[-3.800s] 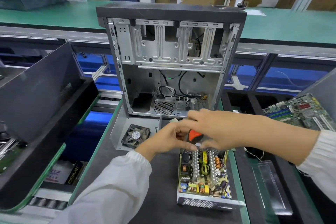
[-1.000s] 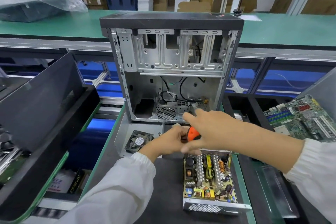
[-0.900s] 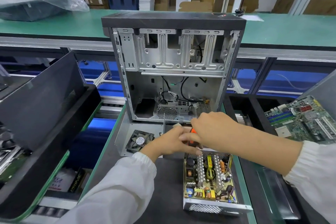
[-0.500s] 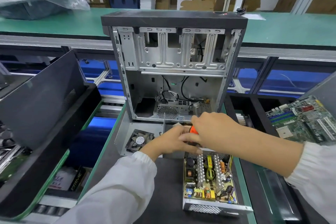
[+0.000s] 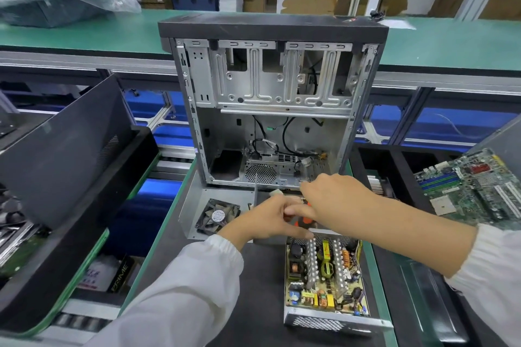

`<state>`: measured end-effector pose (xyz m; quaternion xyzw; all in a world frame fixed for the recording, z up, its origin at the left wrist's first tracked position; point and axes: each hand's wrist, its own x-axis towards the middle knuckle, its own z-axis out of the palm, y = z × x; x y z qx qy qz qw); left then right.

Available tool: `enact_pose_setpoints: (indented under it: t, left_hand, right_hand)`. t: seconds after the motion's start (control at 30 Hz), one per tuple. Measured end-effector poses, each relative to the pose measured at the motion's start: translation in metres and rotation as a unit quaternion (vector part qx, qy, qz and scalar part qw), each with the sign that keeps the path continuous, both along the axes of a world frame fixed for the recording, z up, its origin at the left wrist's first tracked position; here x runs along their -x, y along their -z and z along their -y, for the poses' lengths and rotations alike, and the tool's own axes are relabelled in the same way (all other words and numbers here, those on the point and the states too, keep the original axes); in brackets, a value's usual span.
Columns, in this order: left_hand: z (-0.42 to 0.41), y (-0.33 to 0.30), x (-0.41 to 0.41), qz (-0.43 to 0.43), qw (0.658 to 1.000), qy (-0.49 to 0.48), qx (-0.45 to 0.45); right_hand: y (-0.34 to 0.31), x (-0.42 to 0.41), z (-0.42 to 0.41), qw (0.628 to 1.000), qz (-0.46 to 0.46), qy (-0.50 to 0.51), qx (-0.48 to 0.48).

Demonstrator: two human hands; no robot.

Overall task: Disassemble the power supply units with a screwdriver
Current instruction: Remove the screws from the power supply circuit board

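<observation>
The right hand [image 5: 335, 200] grips the orange screwdriver [image 5: 306, 220], the left hand [image 5: 270, 220] seemingly steadying it; they have barely shifted, so the power supply [image 5: 324, 276] screw likely remains.

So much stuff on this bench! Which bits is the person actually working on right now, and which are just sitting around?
In use:
- opened power supply unit, circuit board exposed
- orange-handled screwdriver
- left hand and right hand, both at the screwdriver

Lying about:
- empty computer case, standing upright
- loose fan on a metal panel
- motherboard at the right
- black panel at the left
</observation>
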<state>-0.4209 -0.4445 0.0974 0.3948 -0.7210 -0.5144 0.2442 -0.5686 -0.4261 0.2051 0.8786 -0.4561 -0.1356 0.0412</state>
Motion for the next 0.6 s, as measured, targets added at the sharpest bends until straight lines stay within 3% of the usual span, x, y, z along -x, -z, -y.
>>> enact_pose_setpoints:
  t: [0.17, 0.4, 0.6]
  left_hand:
    - [-0.002, 0.002, -0.001, -0.024, 1.000, -0.009, -0.016]
    - [-0.003, 0.001, 0.005, -0.012, 1.000, 0.012, 0.005]
    - [-0.003, 0.000, 0.001, -0.037, 0.999, -0.011, 0.002]
  right_hand:
    - [-0.005, 0.013, 0.001, 0.984, 0.058, -0.018, -0.170]
    - [0.002, 0.001, -0.005, 0.999, -0.016, 0.031, -0.005]
    - [-0.002, 0.013, -0.002, 0.986, 0.053, 0.004, -0.156]
